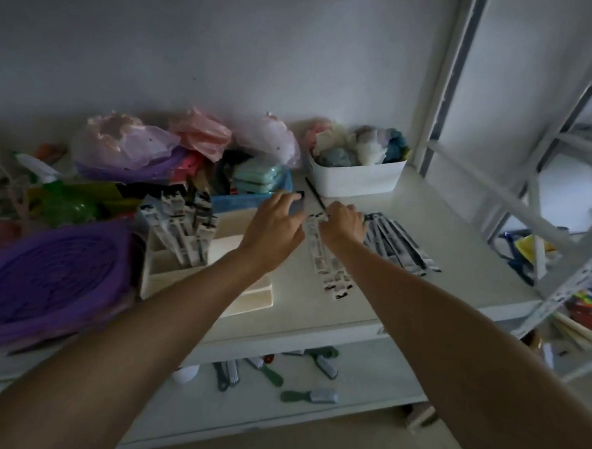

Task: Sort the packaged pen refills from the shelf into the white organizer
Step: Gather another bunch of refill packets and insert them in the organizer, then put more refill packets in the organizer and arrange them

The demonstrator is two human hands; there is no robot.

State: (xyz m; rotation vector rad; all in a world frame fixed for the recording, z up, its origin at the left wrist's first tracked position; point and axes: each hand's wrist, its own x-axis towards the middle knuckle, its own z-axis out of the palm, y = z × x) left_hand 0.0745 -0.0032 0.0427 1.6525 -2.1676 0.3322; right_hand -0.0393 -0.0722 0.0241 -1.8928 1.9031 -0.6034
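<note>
Several white pen refill packs (325, 260) lie in a row on the white shelf (438, 290) between my hands. More dark packs (398, 245) fan out to their right. My right hand (342, 223) is closed on the top ends of the white packs. My left hand (274, 223) curls its fingers over a dark pack (300, 198), whose black hang tab shows at the fingertips. The white organizer (168, 279) stands to the left under my left forearm, with several packs (181, 225) upright in its back compartment.
A white bin of coloured cloths (355, 179) stands at the back right and a blue tray (241, 201) behind the organizer. Purple baskets (48, 276) and plastic bags (130, 147) crowd the left. Brushes (309, 395) lie on the lower shelf. A white rack frame (542, 216) rises at the right.
</note>
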